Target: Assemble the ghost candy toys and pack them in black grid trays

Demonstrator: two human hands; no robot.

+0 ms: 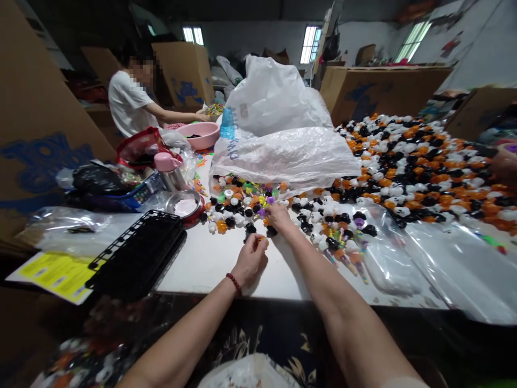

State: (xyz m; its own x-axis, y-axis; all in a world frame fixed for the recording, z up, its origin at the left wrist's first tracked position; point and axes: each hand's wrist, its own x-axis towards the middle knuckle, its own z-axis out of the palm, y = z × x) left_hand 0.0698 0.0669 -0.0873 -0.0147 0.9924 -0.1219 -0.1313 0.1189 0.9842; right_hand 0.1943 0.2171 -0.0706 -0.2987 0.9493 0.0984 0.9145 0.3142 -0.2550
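My left hand (249, 260), with a dark red bead bracelet at its wrist, is above the white table. Its fingers pinch a small orange plastic piece (264, 245). Further forward, my right hand (279, 217) reaches into a loose pile of small pieces in white, black and orange. Its fingers are drawn together beside purple pieces (262, 212); whatever they grip is hidden. Several colourful filled tubes with toy heads (357, 263) lie to the right of my right forearm.
A large white plastic bag (283, 156) stands behind the pile. A heap of toy heads (420, 167) covers the right side, near clear bags (391, 264). Black trays (137, 253), a metal bowl (197, 200) and a pink-lidded flask (168, 171) sit left. Another person (131, 99) works beyond.
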